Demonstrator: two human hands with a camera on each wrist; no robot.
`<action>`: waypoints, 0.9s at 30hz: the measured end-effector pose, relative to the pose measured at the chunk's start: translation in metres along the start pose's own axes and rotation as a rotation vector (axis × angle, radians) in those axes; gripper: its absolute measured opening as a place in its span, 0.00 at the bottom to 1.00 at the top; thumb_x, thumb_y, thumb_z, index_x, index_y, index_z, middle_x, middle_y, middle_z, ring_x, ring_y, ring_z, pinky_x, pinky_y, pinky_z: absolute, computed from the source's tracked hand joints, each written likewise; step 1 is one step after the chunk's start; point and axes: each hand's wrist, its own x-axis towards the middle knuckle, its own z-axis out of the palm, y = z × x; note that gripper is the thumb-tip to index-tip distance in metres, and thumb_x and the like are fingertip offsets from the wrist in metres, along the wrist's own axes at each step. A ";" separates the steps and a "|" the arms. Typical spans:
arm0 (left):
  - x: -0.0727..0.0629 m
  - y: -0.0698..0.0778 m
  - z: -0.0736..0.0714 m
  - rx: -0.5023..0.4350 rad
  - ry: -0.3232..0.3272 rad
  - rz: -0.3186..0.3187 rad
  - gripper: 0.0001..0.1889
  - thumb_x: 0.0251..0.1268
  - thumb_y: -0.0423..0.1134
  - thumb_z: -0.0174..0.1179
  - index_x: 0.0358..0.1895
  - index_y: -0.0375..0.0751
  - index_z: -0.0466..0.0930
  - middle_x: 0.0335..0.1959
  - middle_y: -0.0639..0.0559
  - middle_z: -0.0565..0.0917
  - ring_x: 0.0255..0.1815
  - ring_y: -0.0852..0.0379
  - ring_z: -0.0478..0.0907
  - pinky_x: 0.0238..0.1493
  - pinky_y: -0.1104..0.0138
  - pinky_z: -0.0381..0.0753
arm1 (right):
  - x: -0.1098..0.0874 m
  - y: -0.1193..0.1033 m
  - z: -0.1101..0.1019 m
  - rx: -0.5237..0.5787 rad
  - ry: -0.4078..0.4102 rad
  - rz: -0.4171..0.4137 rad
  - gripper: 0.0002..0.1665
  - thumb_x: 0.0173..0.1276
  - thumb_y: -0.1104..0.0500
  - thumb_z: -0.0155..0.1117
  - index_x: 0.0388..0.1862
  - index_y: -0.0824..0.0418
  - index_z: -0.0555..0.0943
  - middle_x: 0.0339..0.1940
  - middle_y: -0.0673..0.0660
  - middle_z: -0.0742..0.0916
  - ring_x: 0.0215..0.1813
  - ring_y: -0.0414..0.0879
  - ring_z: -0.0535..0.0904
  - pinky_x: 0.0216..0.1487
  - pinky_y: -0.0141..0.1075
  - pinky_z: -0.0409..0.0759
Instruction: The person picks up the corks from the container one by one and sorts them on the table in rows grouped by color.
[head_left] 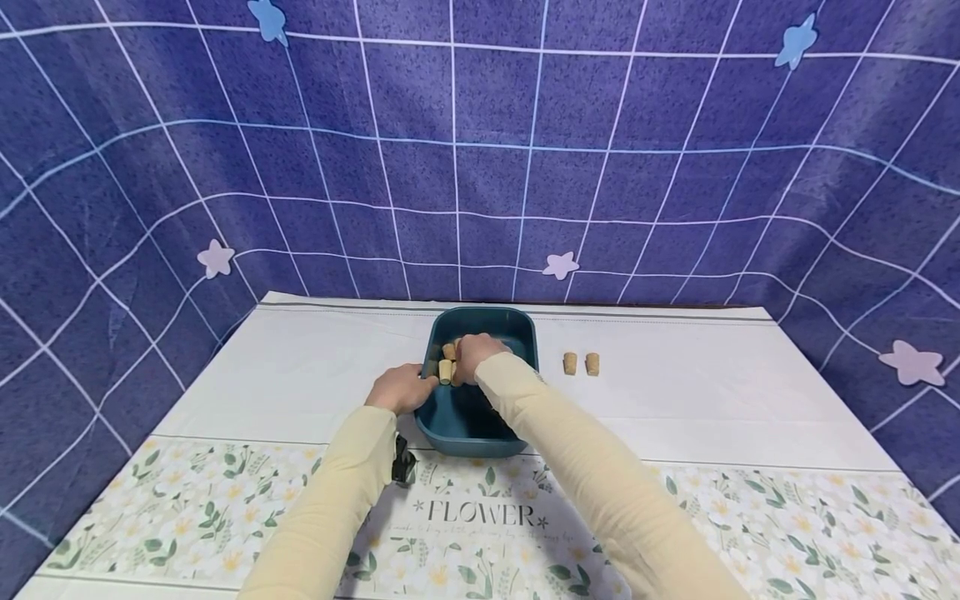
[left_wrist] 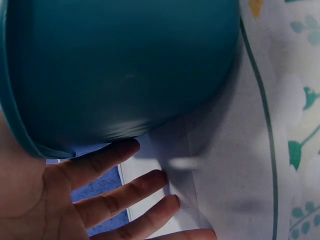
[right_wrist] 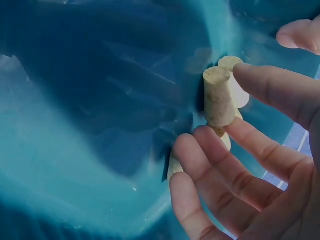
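A deep teal basin point(head_left: 465, 447) stands on the table, with several tapered corks point(head_left: 446, 372) clustered by its left wall. My left hand point(head_left: 402, 389) is at that wall, thumb over the rim. In the left wrist view its index finger touches the basin's outside, and the other fingers spread below. My right hand point(head_left: 477, 357) reaches inside among the corks. In the right wrist view one cork point(right_wrist: 218, 97) is right at the thumb and index fingertips, with a whiter cork point(right_wrist: 242, 95) behind it. Another cork point(right_wrist: 175, 166) is partly hidden by the lower fingers.
Two corks, a left one point(head_left: 570, 363) and a right one point(head_left: 592, 364), stand on the table to the right of the basin. A white and floral cloth point(head_left: 720, 417) covers the table. Blue curtain point(head_left: 495, 183) with a grid and stars surrounds the back and sides.
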 end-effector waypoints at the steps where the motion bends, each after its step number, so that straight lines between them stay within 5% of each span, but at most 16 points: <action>1: 0.000 0.000 0.000 0.000 0.001 0.000 0.23 0.79 0.43 0.45 0.65 0.32 0.77 0.56 0.34 0.82 0.51 0.41 0.78 0.55 0.50 0.77 | 0.001 0.000 0.002 -0.002 0.003 0.003 0.12 0.61 0.52 0.78 0.42 0.54 0.90 0.46 0.54 0.89 0.46 0.48 0.84 0.51 0.44 0.83; 12: -0.001 0.000 0.000 0.008 0.004 0.012 0.25 0.79 0.43 0.46 0.68 0.31 0.74 0.60 0.31 0.80 0.60 0.34 0.78 0.61 0.47 0.76 | 0.004 -0.003 0.012 -0.022 0.008 0.061 0.27 0.61 0.50 0.78 0.58 0.53 0.84 0.56 0.57 0.87 0.54 0.53 0.84 0.53 0.48 0.83; 27: 0.001 0.000 0.001 0.011 -0.006 0.003 0.26 0.81 0.44 0.44 0.70 0.30 0.72 0.63 0.30 0.78 0.62 0.34 0.76 0.62 0.46 0.76 | -0.002 -0.003 0.011 -0.057 0.009 0.045 0.27 0.63 0.50 0.77 0.60 0.54 0.84 0.55 0.56 0.87 0.53 0.51 0.84 0.51 0.46 0.84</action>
